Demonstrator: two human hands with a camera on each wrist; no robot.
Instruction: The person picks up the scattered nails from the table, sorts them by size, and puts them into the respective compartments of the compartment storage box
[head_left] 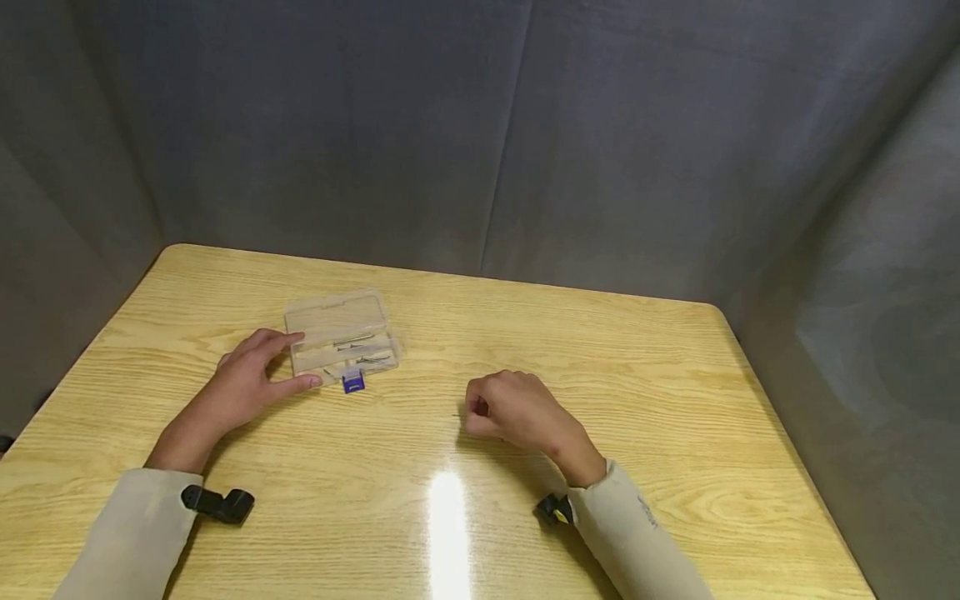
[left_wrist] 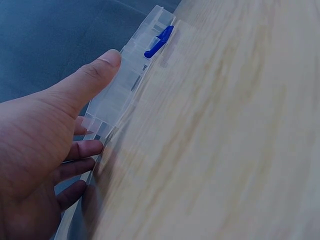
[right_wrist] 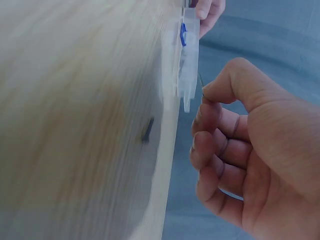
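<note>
A clear plastic case (head_left: 335, 315) lies with its lid raised on the table's left part, several slim metal pieces (head_left: 354, 340) in its compartments. A blue latch (left_wrist: 160, 42) is on its front edge. My left hand (head_left: 251, 379) rests at the case's left side, thumb and forefinger touching it, fingers spread. To the right, apart from the case, my right hand (head_left: 513, 408) pinches a thin metal piece (right_wrist: 201, 79) between thumb and forefinger; its tip points left toward the case. Most of that piece is hidden by the fingers, so its kind cannot be told.
A small dark object, screw-like but blurred (right_wrist: 147, 131), shows on the wooden table (head_left: 637, 400) below the right hand. Grey curtains (head_left: 337, 125) hang behind the table and at both sides. Black wrist cameras (head_left: 219, 504) are strapped to the sleeves.
</note>
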